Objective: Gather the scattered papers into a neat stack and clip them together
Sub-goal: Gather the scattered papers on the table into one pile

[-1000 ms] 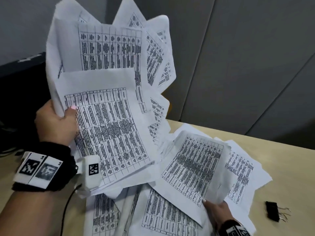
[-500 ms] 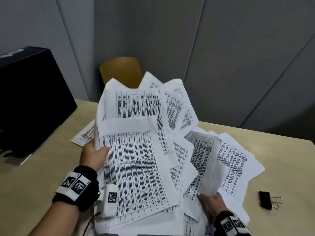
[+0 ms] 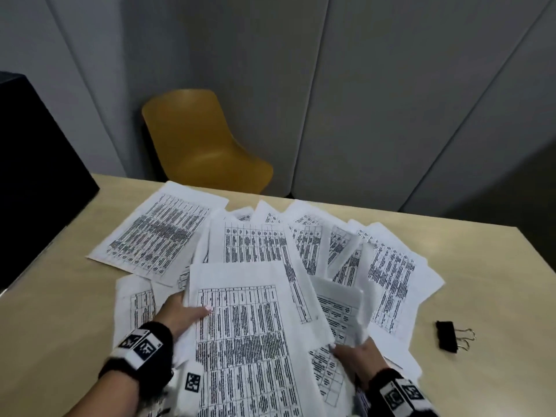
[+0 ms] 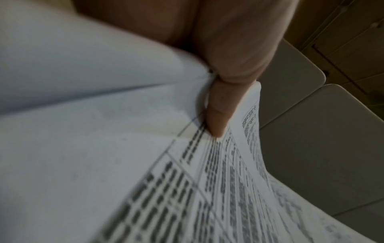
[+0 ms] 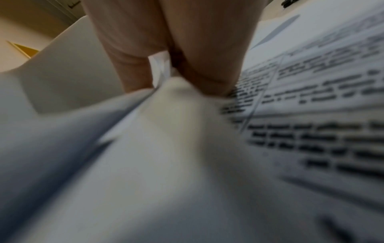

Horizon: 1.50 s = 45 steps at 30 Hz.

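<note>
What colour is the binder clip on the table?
Black binder clip, with metal wire handles; the head view shows it best.

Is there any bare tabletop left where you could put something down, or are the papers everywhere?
Bare table shows on the left, between the black box and the papers, and at the right edge beyond the binder clip. The middle is crowded: overlapping sheets fan across it, with the left hand and right hand gripping some.
</note>
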{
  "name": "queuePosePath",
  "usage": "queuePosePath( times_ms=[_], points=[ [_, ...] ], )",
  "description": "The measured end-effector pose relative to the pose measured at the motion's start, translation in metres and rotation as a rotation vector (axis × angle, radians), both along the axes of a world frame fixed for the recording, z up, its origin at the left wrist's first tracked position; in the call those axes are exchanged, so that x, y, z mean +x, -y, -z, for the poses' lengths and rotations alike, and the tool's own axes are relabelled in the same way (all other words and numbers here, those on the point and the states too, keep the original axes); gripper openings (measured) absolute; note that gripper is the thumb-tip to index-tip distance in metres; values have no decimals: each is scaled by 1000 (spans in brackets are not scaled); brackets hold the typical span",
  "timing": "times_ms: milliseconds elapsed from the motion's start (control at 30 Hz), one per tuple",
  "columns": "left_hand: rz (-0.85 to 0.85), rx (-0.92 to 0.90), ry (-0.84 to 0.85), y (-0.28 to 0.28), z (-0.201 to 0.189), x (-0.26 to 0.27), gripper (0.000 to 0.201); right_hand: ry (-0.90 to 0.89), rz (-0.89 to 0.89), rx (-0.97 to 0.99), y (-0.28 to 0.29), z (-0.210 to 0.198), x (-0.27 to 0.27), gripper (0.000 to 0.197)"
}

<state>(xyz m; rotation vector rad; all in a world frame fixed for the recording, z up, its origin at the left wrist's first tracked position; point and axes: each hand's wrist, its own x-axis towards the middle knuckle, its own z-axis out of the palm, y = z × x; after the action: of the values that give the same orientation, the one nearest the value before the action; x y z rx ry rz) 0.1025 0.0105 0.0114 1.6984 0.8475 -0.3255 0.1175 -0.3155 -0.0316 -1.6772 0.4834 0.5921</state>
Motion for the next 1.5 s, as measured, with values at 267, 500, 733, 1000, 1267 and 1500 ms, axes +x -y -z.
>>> queuePosePath(
  times_ms=[267, 500, 733, 1000, 1267, 1500],
  points=[
    [0, -288, 158, 0, -5, -4, 101, -37, 112, 261, 18, -10, 5, 54],
    [71, -257, 37, 14, 13, -10, 72, -20, -20, 147, -7, 5, 3, 90],
    [26, -172, -7, 1, 49, -14, 50, 276, 21, -292, -14, -13, 8, 23],
    [14, -193, 52, -2, 51, -13, 30, 337, 188, -525, 9, -5, 7, 18],
    [18, -226, 116, 2, 49, -12, 26, 453, 571, -418, 22, -16, 26, 12],
    [3, -223, 128, 2, 52, -12, 25, 191, 613, -253, 14, -1, 19, 31]
  ],
)
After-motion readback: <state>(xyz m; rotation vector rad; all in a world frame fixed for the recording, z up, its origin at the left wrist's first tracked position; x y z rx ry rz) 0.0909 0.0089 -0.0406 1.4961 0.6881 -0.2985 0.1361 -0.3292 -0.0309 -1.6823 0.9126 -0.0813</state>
